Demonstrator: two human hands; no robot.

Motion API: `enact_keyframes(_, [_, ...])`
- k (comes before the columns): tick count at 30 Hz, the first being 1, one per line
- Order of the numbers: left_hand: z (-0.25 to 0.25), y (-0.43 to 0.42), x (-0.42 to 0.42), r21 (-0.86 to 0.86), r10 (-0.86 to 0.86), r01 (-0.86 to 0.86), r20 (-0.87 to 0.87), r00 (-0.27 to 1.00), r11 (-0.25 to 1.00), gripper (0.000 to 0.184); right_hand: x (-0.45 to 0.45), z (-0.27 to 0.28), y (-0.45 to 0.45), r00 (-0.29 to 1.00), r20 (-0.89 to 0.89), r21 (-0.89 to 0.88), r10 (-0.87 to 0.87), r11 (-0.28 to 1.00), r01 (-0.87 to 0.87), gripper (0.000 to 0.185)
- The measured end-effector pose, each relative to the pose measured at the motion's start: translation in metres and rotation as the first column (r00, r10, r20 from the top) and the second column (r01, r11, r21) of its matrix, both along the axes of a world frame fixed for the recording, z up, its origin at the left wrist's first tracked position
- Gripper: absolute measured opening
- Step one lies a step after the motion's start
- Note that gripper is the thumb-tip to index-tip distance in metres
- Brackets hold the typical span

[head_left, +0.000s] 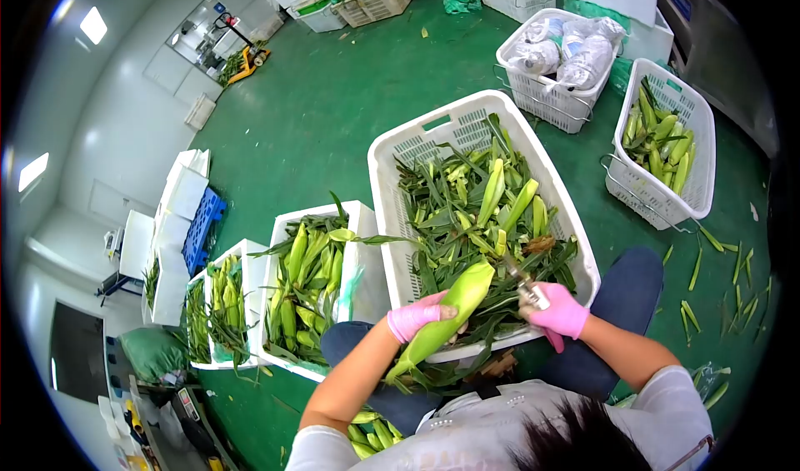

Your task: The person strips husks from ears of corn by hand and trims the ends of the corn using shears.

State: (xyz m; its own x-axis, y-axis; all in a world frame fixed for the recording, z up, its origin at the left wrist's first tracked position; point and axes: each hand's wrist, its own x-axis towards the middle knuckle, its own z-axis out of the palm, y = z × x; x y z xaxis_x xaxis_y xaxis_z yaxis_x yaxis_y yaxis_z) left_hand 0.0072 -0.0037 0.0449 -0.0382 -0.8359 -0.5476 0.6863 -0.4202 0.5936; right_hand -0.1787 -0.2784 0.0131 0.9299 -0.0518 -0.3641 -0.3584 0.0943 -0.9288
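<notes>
In my head view, the left hand (421, 318) is closed around a corn ear (468, 291) in its husk, over the near edge of the large crate (588, 261); the right hand (562, 312) grips a metal tool (535, 295). I judge the ear stiff, fairly light and slippery-skinned, best held round its thick middle. The crate contains leaves and some ears; the foam box (364, 250) and right-hand basket (702, 134), green ears; the farther basket (548, 107), white-wrapped bundles.
</notes>
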Motion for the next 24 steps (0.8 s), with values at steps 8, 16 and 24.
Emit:
enact_keyframes(8, [0.083, -0.091, 0.013, 0.356, -0.569, 0.711, 0.819, 0.076, 0.606, 0.070, 0.037, 0.076, -0.017, 0.801, 0.191, -0.584, 0.567, 0.722, -0.372, 0.068])
enact_keyframes(16, [0.077, -0.051, -0.033, -0.200, 0.175, -0.043, 0.927, -0.331, 0.979, 0.030, -0.013, -0.029, 0.038, 0.976, 0.123, 0.126, -0.179, 0.979, 0.163, 0.062])
enact_keyframes(24, [-0.010, -0.033, -0.083, -0.217, 0.846, -0.820, 0.199, 0.495, 0.530, 0.060, 0.009, 0.018, 0.067, 0.984, 0.122, 0.110, -0.126, 0.988, 0.113, 0.042])
